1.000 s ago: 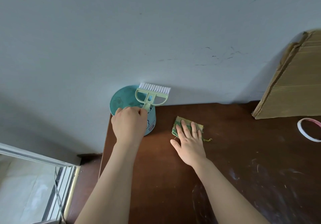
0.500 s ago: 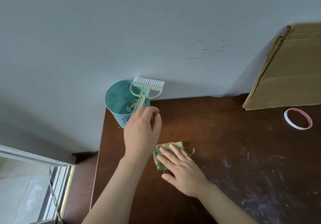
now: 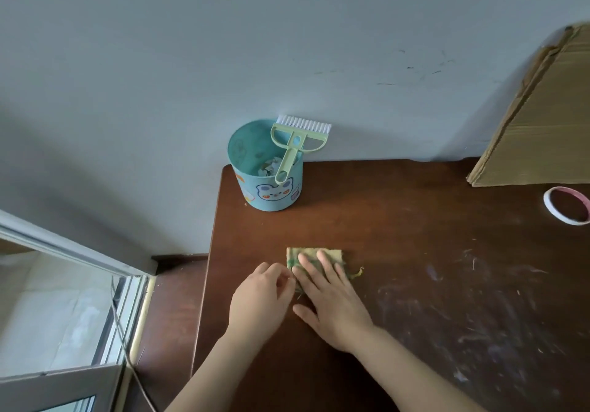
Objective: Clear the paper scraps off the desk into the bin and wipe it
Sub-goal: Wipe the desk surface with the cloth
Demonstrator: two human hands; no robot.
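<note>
Paper scraps (image 3: 269, 168) fill the teal cartoon-printed bin (image 3: 271, 196). The right hand (image 3: 332, 303), grip flat and wide, presses a green-yellow cloth (image 3: 333, 252). The left hand (image 3: 261, 300) grip is unclear. The smeared brown table (image 3: 415, 252) looks mostly unwiped.

Bin (image 3: 266, 194): teal cylinder with a cartoon bear on its front, upright on the table's (image 3: 415, 236) far left corner, at 11 o'clock from the cloth (image 3: 333, 253), close to the wall.
Paper scraps (image 3: 267, 168): pale and crumpled, lying inside the bin.
Cloth: yellow-green, folded to a rectangle, a frayed thread at its right edge; it lies flat on the table under the straight fingers of the right hand (image 3: 332, 306).
Table: dark brown wood, with pale smears and flecks at 3 to 5 o'clock from the cloth.
</note>
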